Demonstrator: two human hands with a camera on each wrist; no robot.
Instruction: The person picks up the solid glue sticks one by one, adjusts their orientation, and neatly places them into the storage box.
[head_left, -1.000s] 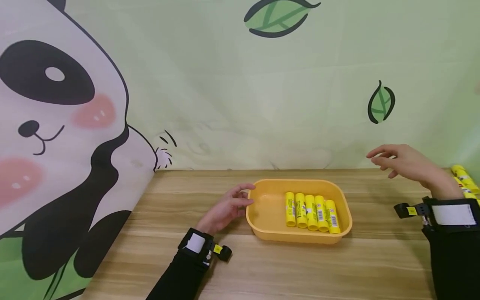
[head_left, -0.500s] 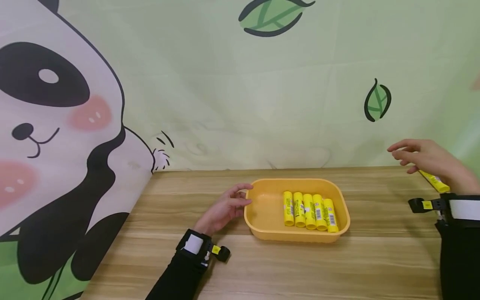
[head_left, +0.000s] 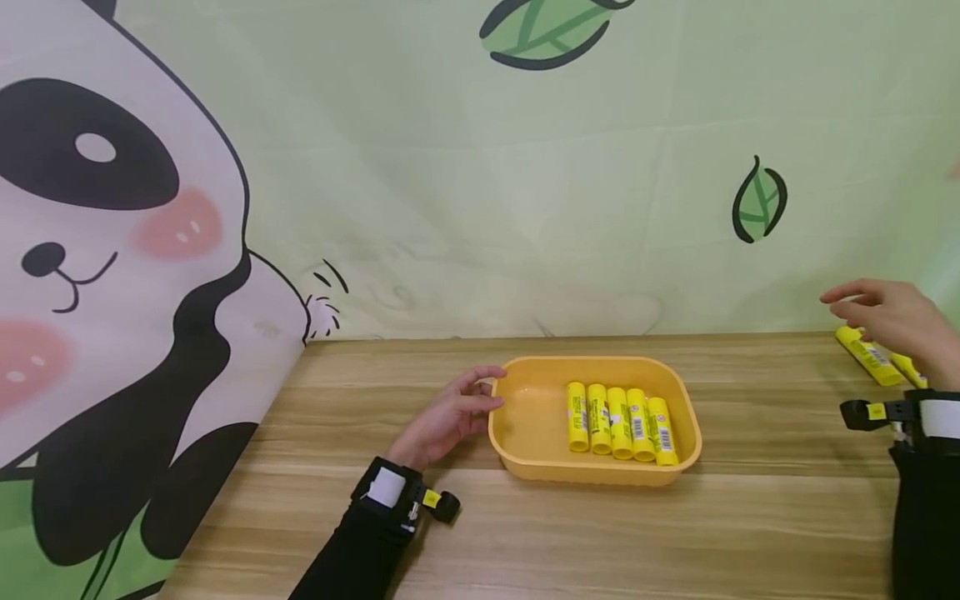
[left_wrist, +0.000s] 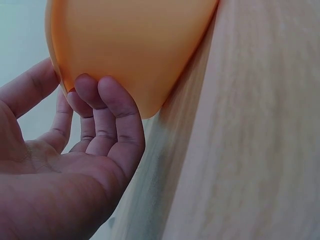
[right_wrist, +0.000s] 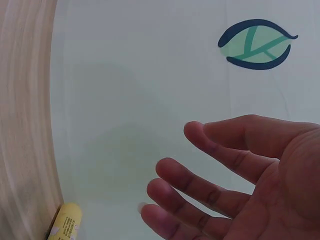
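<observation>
The left hand [head_left: 446, 417] rests its loosely bent fingers against the left end of the orange tray [head_left: 528, 429]. Its grip is slack and partly wide, with no firm pinch on the rim plainly shown. Such light contact could let the tray slide or swivel if something knocks it.

Within the tray, toward its right end, five yellow tubes [head_left: 620, 423] lie side by side, the rightmost slightly askew. Being round, they could roll into the tray's bare left part if it tips.

Farther right, the right hand [head_left: 888, 317] hangs above at least two loose tubes [head_left: 868, 357]. Its grip is partly wide and holds nothing. A fingertip landing off-centre could set a tube rolling, and the hand partly hides one from the head view, so a blind nudge seems possible.

As for edges, bare wood of the surface [head_left: 585, 533] runs in front of the tray and on between tray and loose tubes, leaving a broad sideways path. The tray's raised rim could catch a low pass. Behind, the printed cloth [head_left: 465, 183] leaves little room past the loose tubes. The surface's right end is out of view.
</observation>
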